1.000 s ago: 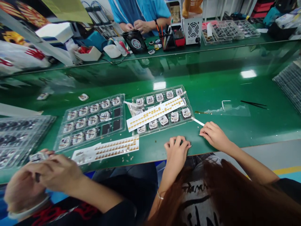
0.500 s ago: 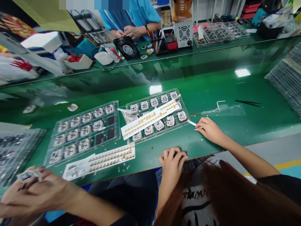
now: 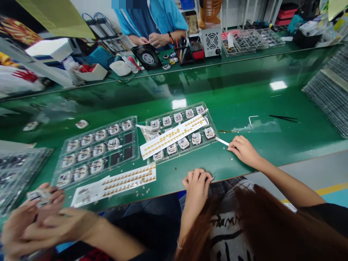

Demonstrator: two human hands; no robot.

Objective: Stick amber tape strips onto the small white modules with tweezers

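Note:
My right hand (image 3: 244, 150) lies on the green table (image 3: 244, 98) with its fingers pinched on the end of a thin white strip (image 3: 222, 141). The strip reaches to the corner of a clear tray (image 3: 214, 139) of small square parts. A white sheet of yellow tabs (image 3: 174, 136) lies across that tray. My left hand (image 3: 197, 181) rests at the table's front edge with its fingers curled under; what they hold, if anything, is hidden.
A co-worker's hands (image 3: 40, 217) at the lower left hold a small part (image 3: 38, 195). A second tray (image 3: 98, 150) and another tab sheet (image 3: 119, 181) lie left of mine. Black tweezers (image 3: 284, 118) and clear film (image 3: 261, 125) lie to the right. Another person works across the table.
My left hand has slid a little toward the table edge and stays curled. My right hand keeps its pinch on the strip. The co-worker's hands have dropped lower left.

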